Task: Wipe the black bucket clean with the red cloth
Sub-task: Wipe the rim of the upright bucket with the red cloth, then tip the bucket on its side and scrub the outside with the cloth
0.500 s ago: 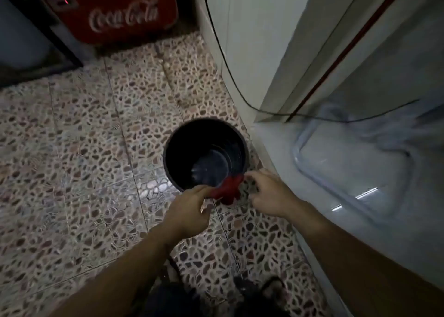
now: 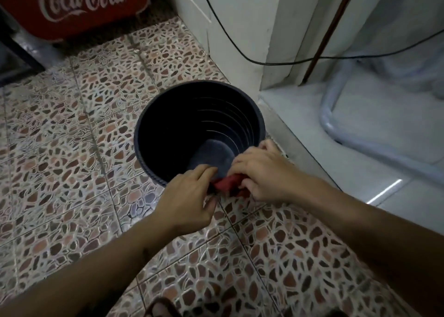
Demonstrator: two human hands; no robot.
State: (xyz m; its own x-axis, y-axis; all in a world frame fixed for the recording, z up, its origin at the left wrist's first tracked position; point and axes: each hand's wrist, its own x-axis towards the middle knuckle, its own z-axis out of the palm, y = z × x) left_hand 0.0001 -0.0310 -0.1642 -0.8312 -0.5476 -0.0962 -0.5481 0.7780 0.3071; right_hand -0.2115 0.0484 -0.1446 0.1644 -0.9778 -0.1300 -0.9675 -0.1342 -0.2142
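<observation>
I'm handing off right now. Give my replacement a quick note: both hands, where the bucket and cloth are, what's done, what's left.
Left hand: pinching the red cloth at the near rim of the black bucket.
Right hand: also gripping the cloth, at the same rim.
Bucket: upright on the patterned floor tiles, beside the white step.
Done: cloth brought to the rim; how much has been wiped cannot be told.
Left: wipe the inner wall, bottom and the remaining rim.

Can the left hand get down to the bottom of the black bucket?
Probably yes: the black bucket is open and empty inside, and the left hand sits at its near rim, though it holds the red cloth.
</observation>
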